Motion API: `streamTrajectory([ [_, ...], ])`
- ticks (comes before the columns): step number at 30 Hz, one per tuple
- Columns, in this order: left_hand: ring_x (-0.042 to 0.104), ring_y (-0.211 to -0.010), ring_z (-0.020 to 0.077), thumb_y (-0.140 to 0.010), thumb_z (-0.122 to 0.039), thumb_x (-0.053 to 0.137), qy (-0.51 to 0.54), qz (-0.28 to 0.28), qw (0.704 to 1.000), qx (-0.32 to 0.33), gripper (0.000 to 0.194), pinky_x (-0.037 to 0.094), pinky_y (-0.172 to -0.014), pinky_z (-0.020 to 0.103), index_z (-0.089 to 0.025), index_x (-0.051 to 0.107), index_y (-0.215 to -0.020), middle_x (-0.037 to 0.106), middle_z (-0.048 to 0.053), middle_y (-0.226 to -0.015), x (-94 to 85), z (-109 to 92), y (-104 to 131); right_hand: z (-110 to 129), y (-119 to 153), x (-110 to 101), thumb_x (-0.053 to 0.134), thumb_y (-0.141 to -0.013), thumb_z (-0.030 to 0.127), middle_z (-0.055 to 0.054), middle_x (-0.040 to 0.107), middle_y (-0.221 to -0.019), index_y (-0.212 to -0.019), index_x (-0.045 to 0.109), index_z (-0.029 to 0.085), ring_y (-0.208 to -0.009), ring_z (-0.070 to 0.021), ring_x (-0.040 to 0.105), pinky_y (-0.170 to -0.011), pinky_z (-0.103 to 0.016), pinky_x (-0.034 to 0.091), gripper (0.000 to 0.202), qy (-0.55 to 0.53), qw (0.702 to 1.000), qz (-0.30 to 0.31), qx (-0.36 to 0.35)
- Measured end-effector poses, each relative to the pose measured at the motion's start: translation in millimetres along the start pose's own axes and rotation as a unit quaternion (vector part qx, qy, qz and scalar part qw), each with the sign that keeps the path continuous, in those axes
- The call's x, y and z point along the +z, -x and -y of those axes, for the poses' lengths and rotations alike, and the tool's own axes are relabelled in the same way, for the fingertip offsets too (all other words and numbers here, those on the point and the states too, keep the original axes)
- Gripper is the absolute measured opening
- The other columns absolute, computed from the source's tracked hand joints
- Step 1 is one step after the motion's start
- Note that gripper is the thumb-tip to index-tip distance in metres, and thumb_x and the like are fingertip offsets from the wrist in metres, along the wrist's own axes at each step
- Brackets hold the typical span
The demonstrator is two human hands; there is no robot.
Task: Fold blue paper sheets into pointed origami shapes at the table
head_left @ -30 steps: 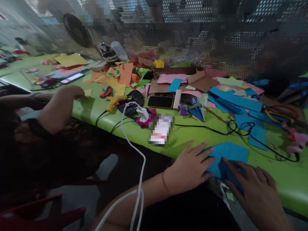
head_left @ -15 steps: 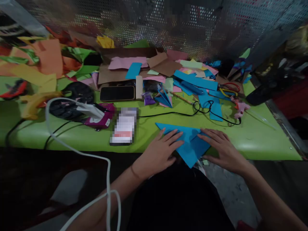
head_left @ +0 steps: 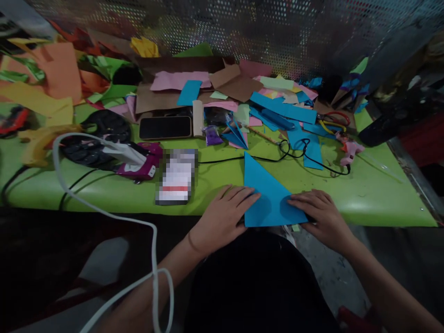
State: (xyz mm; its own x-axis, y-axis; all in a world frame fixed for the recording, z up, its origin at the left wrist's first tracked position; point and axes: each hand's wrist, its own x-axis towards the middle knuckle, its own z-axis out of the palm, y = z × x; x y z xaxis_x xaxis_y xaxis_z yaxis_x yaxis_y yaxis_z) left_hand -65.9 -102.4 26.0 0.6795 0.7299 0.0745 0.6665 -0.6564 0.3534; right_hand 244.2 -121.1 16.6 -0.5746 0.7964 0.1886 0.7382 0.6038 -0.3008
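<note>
A folded sheet of blue paper (head_left: pixel 268 199), now a triangle with a square corner at lower left, lies at the front edge of the green table. My left hand (head_left: pixel 225 212) grips its left side, fingers on top and thumb low at the edge. At the right, my right hand (head_left: pixel 321 212) pinches the sloping side near the sharp corner. The paper's right tip is partly hidden by those fingers. Left of my left hand rests a lit phone (head_left: pixel 176 176) with a blurred screen.
Behind the paper run a black cord (head_left: pixel 225 161) and a pink glue gun (head_left: pixel 349 150). A purple power strip (head_left: pixel 147 162) with a white cable (head_left: pixel 104 210), a yellow glue gun (head_left: pixel 41 143) and a dark phone (head_left: pixel 165 127) lie leftward. Paper scraps (head_left: pixel 284 108) line the back.
The blue paper has been turned, so its long slanted side now faces upper right instead of a point facing me. Both hands have shifted their hold along its edges.
</note>
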Motion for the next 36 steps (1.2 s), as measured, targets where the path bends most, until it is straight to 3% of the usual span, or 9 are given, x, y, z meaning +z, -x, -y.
streamTrajectory([
  [3, 0.045, -0.139, 0.0255, -0.086, -0.02, 0.061, 0.028, -0.009, 1.0, -0.003, 0.055, 0.031, -0.117, 0.049, -0.022, 0.046, -0.139, 0.049, 0.009, -0.151, 4.2, 6, 4, -5, -4, -1, 0.055, -0.087, 0.013, -0.004, 0.068, -0.127, -0.129, 0.062, 0.03, -0.114, -0.0263, 0.06, -0.096, -0.047, 0.042, 0.046, -0.037, 0.999, -0.011, 0.016],
  [6, 0.048, -0.137, 0.0243, -0.088, -0.026, 0.064, 0.038, -0.026, 0.999, -0.008, 0.046, 0.033, -0.116, 0.048, -0.022, 0.051, -0.132, 0.051, 0.009, -0.15, 7.6, 9, 5, -7, -10, -2, 0.053, -0.086, 0.011, -0.003, 0.072, -0.116, -0.117, 0.069, 0.03, -0.105, -0.0252, 0.062, -0.09, -0.044, 0.046, 0.04, -0.06, 0.997, -0.028, 0.04],
  [10, 0.054, -0.131, 0.0231, -0.089, -0.034, 0.066, 0.047, -0.063, 0.997, -0.018, 0.04, 0.035, -0.114, 0.047, -0.023, 0.056, -0.126, 0.057, 0.007, -0.145, 11.3, 10, 4, -4, -18, -4, 0.052, -0.093, 0.019, -0.004, 0.073, -0.104, -0.106, 0.074, 0.029, -0.097, -0.0233, 0.063, -0.084, -0.041, 0.049, 0.027, -0.1, 0.992, -0.031, 0.075],
  [13, 0.059, -0.124, 0.0222, -0.09, -0.03, 0.065, 0.068, -0.093, 0.993, -0.034, 0.029, 0.041, -0.109, 0.046, -0.023, 0.062, -0.118, 0.061, 0.006, -0.139, 12.5, 9, 1, -4, -21, -3, 0.053, -0.095, 0.029, -0.005, 0.072, -0.099, -0.101, 0.074, 0.028, -0.096, -0.0234, 0.063, -0.083, -0.04, 0.05, 0.021, -0.115, 0.987, -0.046, 0.1],
  [18, 0.061, -0.108, 0.0225, -0.089, -0.023, 0.066, 0.087, -0.138, 0.982, -0.091, 0.004, 0.049, -0.092, 0.04, -0.019, 0.068, -0.09, 0.069, 0.006, -0.118, 10.1, 4, -6, -4, -25, 1, 0.055, -0.096, 0.037, -0.005, 0.067, -0.087, -0.087, 0.068, 0.023, -0.086, -0.022, 0.06, -0.075, -0.036, 0.048, 0.022, -0.109, 0.983, -0.062, 0.133],
  [22, 0.057, -0.095, 0.0219, -0.095, -0.024, 0.057, 0.067, -0.157, 0.978, -0.124, 0.02, 0.047, -0.083, 0.038, -0.018, 0.062, -0.076, 0.069, 0.006, -0.1, 8.4, -1, -14, -2, -31, 2, 0.053, -0.096, 0.043, -0.002, 0.053, -0.069, -0.064, 0.048, 0.023, -0.071, -0.0202, 0.052, -0.063, -0.033, 0.038, 0.039, -0.074, 0.982, -0.062, 0.165],
  [25, 0.055, -0.091, 0.0227, -0.096, -0.027, 0.055, 0.04, -0.16, 0.973, -0.159, 0.022, 0.044, -0.079, 0.038, -0.019, 0.059, -0.076, 0.066, 0.006, -0.093, 9.5, -5, -20, 0, -36, 4, 0.052, -0.096, 0.044, 0.0, 0.045, -0.063, -0.063, 0.035, 0.024, -0.065, -0.0194, 0.046, -0.059, -0.033, 0.032, 0.042, -0.029, 0.982, -0.064, 0.173],
  [36, 0.052, -0.077, 0.0223, -0.095, -0.025, 0.052, -0.065, -0.148, 0.967, -0.197, 0.02, 0.041, -0.068, 0.036, -0.02, 0.051, -0.075, 0.057, 0.006, -0.081, 14.5, -12, -34, 1, -40, 10, 0.048, -0.096, 0.041, -0.002, 0.05, -0.067, -0.069, 0.038, 0.025, -0.067, -0.0202, 0.047, -0.06, -0.033, 0.028, 0.034, 0.067, 0.982, -0.034, 0.176],
])
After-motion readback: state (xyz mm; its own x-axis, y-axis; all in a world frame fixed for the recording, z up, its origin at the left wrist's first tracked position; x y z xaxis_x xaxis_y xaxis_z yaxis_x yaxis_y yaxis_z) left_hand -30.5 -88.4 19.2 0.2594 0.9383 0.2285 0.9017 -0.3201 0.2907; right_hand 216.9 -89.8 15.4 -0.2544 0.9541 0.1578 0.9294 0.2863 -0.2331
